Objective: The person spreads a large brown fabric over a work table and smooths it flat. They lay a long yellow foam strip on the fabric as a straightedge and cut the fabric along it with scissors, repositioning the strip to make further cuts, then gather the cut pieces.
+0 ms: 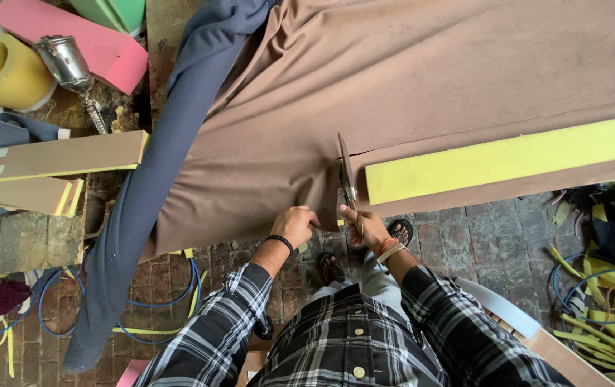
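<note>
- Right hand (pixel 367 228) is gripping scissors (pixel 347 175), cutting the brown fabric (pixel 422 79) at the table's near edge.
- Left hand (pixel 294 226) is pinching the fabric's hem closed beside the cut.
- Fabric is likely soft and limp; grip near the cut.

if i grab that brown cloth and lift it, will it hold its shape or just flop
Likely floppy: the brown cloth drapes over the edge and bunches where the left hand grips it. Probably fairly light per piece, since scissors in the right hand part it cleanly. It looks matte, so hardly slippery.

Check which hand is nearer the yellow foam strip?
Right. The right hand works the scissors just beside the yellow foam strip end; the left hand grips the brown fabric edge farther away.
</note>
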`<state>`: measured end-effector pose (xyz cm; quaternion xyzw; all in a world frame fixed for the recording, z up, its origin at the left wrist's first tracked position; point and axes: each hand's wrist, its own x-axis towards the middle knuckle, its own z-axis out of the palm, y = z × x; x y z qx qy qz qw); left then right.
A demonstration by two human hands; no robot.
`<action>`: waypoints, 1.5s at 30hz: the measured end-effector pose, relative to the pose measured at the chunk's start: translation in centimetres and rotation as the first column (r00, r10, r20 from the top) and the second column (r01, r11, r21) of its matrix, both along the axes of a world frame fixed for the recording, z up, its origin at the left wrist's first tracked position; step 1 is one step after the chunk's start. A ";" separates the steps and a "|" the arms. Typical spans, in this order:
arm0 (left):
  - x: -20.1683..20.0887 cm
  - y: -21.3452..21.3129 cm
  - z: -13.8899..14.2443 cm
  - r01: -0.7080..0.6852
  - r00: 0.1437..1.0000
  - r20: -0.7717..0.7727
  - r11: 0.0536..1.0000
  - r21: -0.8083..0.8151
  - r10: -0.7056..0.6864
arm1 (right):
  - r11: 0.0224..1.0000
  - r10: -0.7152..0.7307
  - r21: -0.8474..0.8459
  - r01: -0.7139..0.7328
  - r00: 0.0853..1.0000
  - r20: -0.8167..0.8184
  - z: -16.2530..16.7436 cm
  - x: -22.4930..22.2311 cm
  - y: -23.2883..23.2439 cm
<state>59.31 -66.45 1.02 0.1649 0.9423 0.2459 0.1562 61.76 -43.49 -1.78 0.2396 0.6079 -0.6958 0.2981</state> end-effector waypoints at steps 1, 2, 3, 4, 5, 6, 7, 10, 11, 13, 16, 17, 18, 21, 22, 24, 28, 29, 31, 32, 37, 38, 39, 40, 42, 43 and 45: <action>-0.2 0.0 0.1 0.000 1.000 0.002 1.000 -0.016 0.000 | 1.000 0.008 0.021 -0.009 1.000 0.006 0.1 -0.3 0.1; -0.4 0.1 0.2 0.000 1.000 0.005 0.999 -0.032 0.001 | 0.999 0.014 0.032 -0.014 1.000 -0.004 0.2 -0.7 0.1; -0.6 0.1 0.3 -0.002 1.000 0.008 0.999 -0.049 0.003 | 0.999 0.021 0.042 -0.021 1.000 -0.015 0.5 -0.9 0.3; -0.8 0.2 0.4 -0.029 0.999 0.016 0.998 -0.053 0.030 | 0.998 0.027 0.049 -0.026 0.999 -0.027 0.7 -1.1 0.4; -1.0 0.2 0.6 -0.055 0.998 0.023 0.997 -0.056 0.056 | 0.998 0.064 0.012 -0.064 0.998 -0.006 1.1 -1.1 0.8; -1.2 0.1 0.7 -0.080 0.996 0.031 0.995 -0.059 0.082 | 0.995 0.100 -0.026 -0.099 0.995 0.013 1.6 -0.8 1.4; -1.3 0.1 0.9 -0.096 0.994 0.053 0.993 -0.063 0.099 | 0.989 0.135 -0.065 -0.133 0.990 0.032 2.2 -0.3 2.2; -1.7 0.3 1.1 -0.171 0.980 0.099 0.984 -0.048 0.175 | 0.929 0.348 0.134 -0.345 0.938 0.001 4.3 2.4 6.2; -1.9 0.8 1.1 -0.217 0.970 0.104 0.976 -0.018 0.218 | 0.914 0.388 0.151 -0.376 0.920 -0.059 5.0 3.9 8.1; -2.4 2.6 0.9 -0.256 0.967 0.028 0.964 0.078 0.254 | 0.811 0.490 0.337 -0.478 0.870 0.056 6.3 5.8 11.7; -3.9 8.0 0.2 -0.138 0.969 -0.177 0.973 0.187 0.172 | 0.934 0.230 0.249 -0.256 0.965 0.128 7.5 8.7 15.7; -4.3 10.5 0.0 -0.056 0.972 -0.217 0.985 0.162 0.091 | 0.954 0.163 0.236 -0.186 0.980 0.113 7.6 9.2 16.8; -4.7 13.0 -0.1 0.026 0.967 -0.254 0.990 0.135 0.009 | 0.968 0.094 0.222 -0.114 0.991 0.099 7.6 9.4 18.0; -5.7 20.3 0.1 0.182 0.970 -0.141 0.977 -0.112 -0.197 | 0.980 -0.143 0.150 0.131 0.987 0.074 7.5 9.4 21.8; -5.9 22.1 0.4 0.235 0.958 -0.124 0.956 -0.174 -0.258 | 0.971 -0.218 0.114 0.209 0.974 0.067 7.2 9.0 22.8; -6.5 25.5 1.1 0.330 0.925 -0.088 0.897 -0.294 -0.369 | 0.944 -0.298 0.153 0.293 0.954 0.014 6.8 8.2 25.0; -9.1 29.6 3.4 0.267 0.963 0.114 0.924 -0.272 -0.245 | 0.889 -0.438 0.120 0.441 0.897 -0.059 6.4 6.3 28.3; -9.7 29.9 4.0 0.282 0.953 0.198 0.915 -0.289 -0.231 | 0.875 -0.465 0.108 0.473 0.881 -0.086 6.5 6.1 28.8; -10.7 30.2 5.5 0.276 0.952 0.205 0.924 -0.265 -0.226 | 0.839 -0.536 0.052 0.542 0.838 -0.103 6.8 5.6 29.9; -11.1 30.0 6.2 0.274 0.953 0.197 0.933 -0.231 -0.231 | 0.810 -0.584 0.010 0.587 0.807 -0.085 7.0 5.5 30.5; -13.4 29.4 7.8 0.181 0.980 0.107 0.976 -0.119 -0.169 | 0.804 -0.592 -0.052 0.592 0.792 -0.150 8.4 4.9 33.1; -14.1 29.3 7.6 0.143 0.987 0.083 0.985 -0.091 -0.136 | 0.808 -0.586 -0.044 0.587 0.795 -0.154 8.5 4.6 33.5; -14.9 29.1 7.2 0.144 0.986 0.109 0.981 -0.133 -0.130 | 0.811 -0.582 -0.035 0.585 0.798 -0.156 8.7 4.3 33.7; -15.6 29.1 6.7 0.148 0.983 0.137 0.973 -0.176 -0.125 | 0.811 -0.580 -0.027 0.584 0.800 -0.154 8.8 4.1 33.9; -16.6 28.7 5.6 0.153 0.966 0.233 0.971 -0.183 -0.109 | 0.822 -0.563 -0.004 0.569 0.813 -0.149 8.9 3.6 33.8; -16.8 28.8 5.0 0.151 0.950 0.295 0.978 -0.146 -0.102 | 0.828 -0.554 0.006 0.561 0.819 -0.149 9.0 3.4 33.6; -16.8 28.8 4.3 0.098 0.929 0.367 0.986 -0.135 -0.042 | 0.815 -0.571 0.023 0.579 0.808 -0.146 9.2 3.3 32.8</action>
